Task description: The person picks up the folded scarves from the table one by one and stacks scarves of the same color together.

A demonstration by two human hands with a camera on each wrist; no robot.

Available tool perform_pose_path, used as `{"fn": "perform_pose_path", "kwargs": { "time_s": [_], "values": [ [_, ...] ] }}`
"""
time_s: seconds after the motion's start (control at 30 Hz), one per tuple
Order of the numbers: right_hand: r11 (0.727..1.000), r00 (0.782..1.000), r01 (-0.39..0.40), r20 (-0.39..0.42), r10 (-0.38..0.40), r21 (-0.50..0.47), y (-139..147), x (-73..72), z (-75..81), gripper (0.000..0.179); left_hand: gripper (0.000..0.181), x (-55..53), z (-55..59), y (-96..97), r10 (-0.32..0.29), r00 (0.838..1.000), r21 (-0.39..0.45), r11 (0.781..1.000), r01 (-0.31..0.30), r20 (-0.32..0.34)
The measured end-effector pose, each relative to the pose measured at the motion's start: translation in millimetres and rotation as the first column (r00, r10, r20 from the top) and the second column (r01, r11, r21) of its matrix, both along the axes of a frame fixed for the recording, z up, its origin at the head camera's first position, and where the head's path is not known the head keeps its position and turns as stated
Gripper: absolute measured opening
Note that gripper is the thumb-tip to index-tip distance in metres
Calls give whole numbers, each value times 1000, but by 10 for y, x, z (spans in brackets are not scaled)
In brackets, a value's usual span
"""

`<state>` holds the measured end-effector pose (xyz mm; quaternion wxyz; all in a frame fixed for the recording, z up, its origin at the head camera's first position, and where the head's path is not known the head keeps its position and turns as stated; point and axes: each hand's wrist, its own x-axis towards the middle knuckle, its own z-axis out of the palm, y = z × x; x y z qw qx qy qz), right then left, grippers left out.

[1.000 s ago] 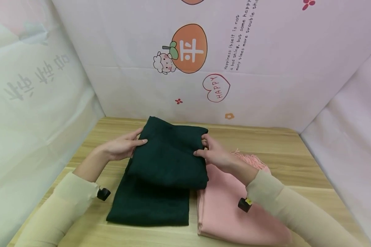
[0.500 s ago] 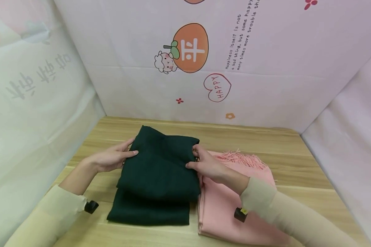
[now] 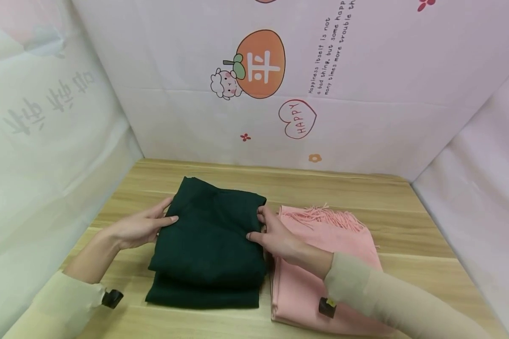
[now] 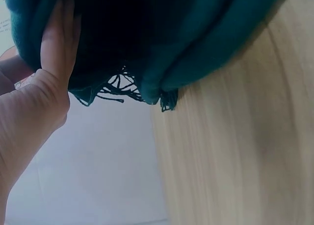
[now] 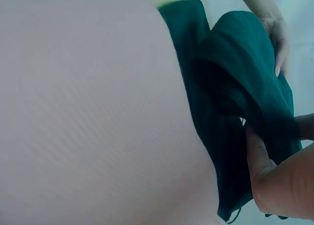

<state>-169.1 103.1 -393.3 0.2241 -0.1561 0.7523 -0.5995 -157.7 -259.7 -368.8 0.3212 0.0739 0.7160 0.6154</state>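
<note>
A dark green fringed scarf (image 3: 208, 235) is folded over on itself at the middle of the table. Its upper layer is held raised above the lower layer (image 3: 199, 297), with a dark gap between them in the right wrist view. My left hand (image 3: 137, 227) grips the left edge, thumb on top and fingers beneath. At the right edge my right hand (image 3: 280, 238) pinches the cloth the same way, its lower fingers mostly hidden. Green fringe (image 4: 122, 90) dangles from the far end in the left wrist view.
A folded pink scarf (image 3: 322, 282) with fringe at its far end lies close on the right, partly under my right forearm. The wooden table (image 3: 390, 202) ends at a printed backdrop (image 3: 186, 127), with white cloth walls on either side.
Both hands have brought the upper layer of the green scarf toward me, down and to the left. It now covers more of the lower layer. The pink scarf stays in place.
</note>
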Motion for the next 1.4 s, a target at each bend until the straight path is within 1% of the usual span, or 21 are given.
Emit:
{"fn": "perform_pose_path", "kwargs": {
  "time_s": [0.1,0.2,0.3,0.4,0.47,0.5,0.53,0.6,0.7,0.8,0.87,1.0,1.07,1.13,1.2,1.23,1.3,1.33,1.4],
  "values": [
    [1000,1000,6,3,-6,23,-23,39,-1,67,92,43,-16,-32,5,1000,2,1000,-5,5],
    [997,1000,-1,29,-2,81,-14,64,-7,76,92,67,-64,-59,16,1000,-17,1000,-16,21],
    [991,992,-60,116,46,116,21,75,-38,81,92,98,-151,-91,22,999,-82,996,-19,34],
    [987,971,-127,217,104,95,69,76,-91,86,89,131,-272,-127,13,998,-98,995,-8,54],
    [987,959,-143,256,120,74,92,69,-111,88,88,146,-327,-134,6,998,-96,995,0,60],
    [987,957,-147,263,124,67,99,64,-116,89,88,148,-346,-136,6,998,-95,995,0,64],
    [987,956,-147,265,125,64,103,57,-118,89,87,144,-360,-128,4,998,-91,996,2,67],
    [987,958,-144,261,121,67,102,43,-122,89,88,135,-360,-107,3,998,-109,994,3,59],
    [987,964,-141,240,118,80,90,29,-136,89,88,126,-367,-73,5,999,-127,992,1,49],
    [986,967,-145,222,124,78,81,30,-164,88,89,145,-377,-63,9,999,-123,992,-3,47],
    [987,968,-147,214,129,68,79,39,-168,85,91,166,-376,-72,14,999,-140,990,-8,38],
    [989,968,-142,216,132,35,98,70,-123,77,96,201,-353,-81,33,999,-161,987,-27,34],
    [990,965,-141,224,135,10,118,92,-80,75,97,214,-342,-83,45,998,-157,987,-39,36],
    [989,963,-146,227,143,-4,143,109,-44,74,98,227,-336,-89,51,998,-146,988,-45,37],
    [988,961,-156,230,153,-5,176,124,-20,76,99,247,-334,-93,44,999,-148,988,-39,26],
    [986,959,-167,232,162,3,195,131,-12,76,98,258,-337,-95,36,999,-156,987,-33,15],
    [980,951,-197,249,183,31,241,135,-5,76,97,278,-346,-100,17,1000,-200,980,-18,-9],
    [976,946,-214,259,196,40,268,134,-1,76,95,283,-348,-104,5,1000,-229,973,-9,-19],
    [967,939,-245,263,220,65,334,125,10,74,89,277,-336,-113,-23,998,-300,954,7,-50]
  ]
}}
